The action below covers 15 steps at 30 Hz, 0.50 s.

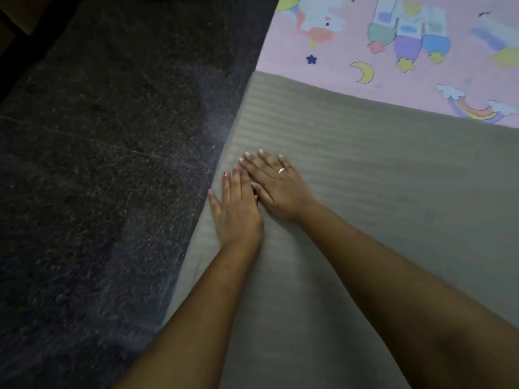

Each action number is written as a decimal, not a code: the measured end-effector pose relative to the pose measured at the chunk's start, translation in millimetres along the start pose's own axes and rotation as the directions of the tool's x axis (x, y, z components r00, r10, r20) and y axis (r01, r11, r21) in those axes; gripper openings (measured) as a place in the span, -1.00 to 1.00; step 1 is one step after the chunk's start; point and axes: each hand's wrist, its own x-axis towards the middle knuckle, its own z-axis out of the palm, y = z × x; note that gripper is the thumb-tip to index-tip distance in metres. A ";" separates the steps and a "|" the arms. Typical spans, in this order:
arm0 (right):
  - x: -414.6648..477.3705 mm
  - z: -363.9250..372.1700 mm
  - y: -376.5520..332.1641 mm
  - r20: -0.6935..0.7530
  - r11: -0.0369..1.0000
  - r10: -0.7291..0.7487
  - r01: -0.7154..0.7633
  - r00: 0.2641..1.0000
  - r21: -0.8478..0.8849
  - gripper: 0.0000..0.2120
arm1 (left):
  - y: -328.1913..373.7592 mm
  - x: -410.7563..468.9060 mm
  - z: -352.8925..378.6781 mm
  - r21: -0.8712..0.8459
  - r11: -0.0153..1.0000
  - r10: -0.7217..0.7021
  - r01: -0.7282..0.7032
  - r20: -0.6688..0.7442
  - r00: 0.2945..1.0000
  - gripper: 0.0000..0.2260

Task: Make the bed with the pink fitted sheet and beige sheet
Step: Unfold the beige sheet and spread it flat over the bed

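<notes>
- Left hand (pixel 236 213) lay flat, fingers straight, pressing the beige sheet (pixel 379 192) at the bed's side edge, beside the dark floor (pixel 98 164).
- Right hand (pixel 278 186) was also flat, gripping nothing, and touched the left hand.
- Probably both pressed there to smooth creases out toward the edge.
- Beige sheet covered the near part of the bed; the pink fitted sheet (pixel 337 71) showed beyond its straight top edge.

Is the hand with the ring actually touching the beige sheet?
Touching. The head view shows the right hand lying flat, fingers straight, on the beige sheet near its edge, next to the left hand.
</notes>
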 end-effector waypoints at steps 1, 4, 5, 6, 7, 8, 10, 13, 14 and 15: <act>3.5 -2.5 11.7 0.006 1.000 -0.025 0.025 1.000 -0.009 -0.40 | 8.9 8.0 3.4 0.017 1.000 0.010 -0.010 0.005 1.000 -0.51; 16.1 -12.1 47.5 0.021 0.999 -0.032 0.033 0.999 -0.041 -0.40 | 31.6 27.7 11.5 0.041 0.999 0.021 -0.021 -0.009 1.000 -0.47; 20.4 -14.5 59.2 0.024 0.998 -0.025 0.026 0.999 -0.055 -0.38 | 38.4 34.3 14.6 0.059 0.998 0.039 -0.038 -0.012 0.999 -0.45; 24.3 -16.0 69.9 0.025 0.997 -0.016 0.018 1.000 -0.069 -0.37 | 45.0 40.9 17.5 0.080 0.995 0.057 -0.057 -0.009 0.998 -0.43; 27.8 -16.9 78.9 0.022 0.996 -0.009 0.011 1.000 -0.084 -0.37 | 50.7 47.5 19.7 0.099 0.993 0.069 -0.069 -0.001 0.998 -0.41; 30.6 -16.4 88.7 0.015 0.995 0.003 -0.002 1.000 -0.097 -0.37 | 58.1 55.2 22.6 0.122 0.989 0.079 -0.080 0.012 0.997 -0.39; 35.7 -14.4 104.8 -0.019 0.992 0.040 -0.042 0.999 -0.117 -0.41 | 72.3 71.7 28.2 0.165 0.982 0.087 -0.095 0.052 0.995 -0.39; 43.0 -12.3 122.7 -0.070 0.989 0.110 -0.116 0.992 -0.096 -0.51 | 90.9 96.2 29.9 0.175 0.978 0.089 -0.114 0.141 0.986 -0.41; 44.3 -12.9 128.0 -0.079 0.987 0.134 -0.140 0.988 -0.084 -0.52 | 96.1 103.1 28.6 0.175 0.977 0.088 -0.119 0.176 0.981 -0.41; 43.8 -14.2 135.0 -0.085 0.983 0.159 -0.165 0.984 -0.076 -0.52 | 101.7 109.1 27.4 0.182 0.975 0.085 -0.124 0.209 0.974 -0.41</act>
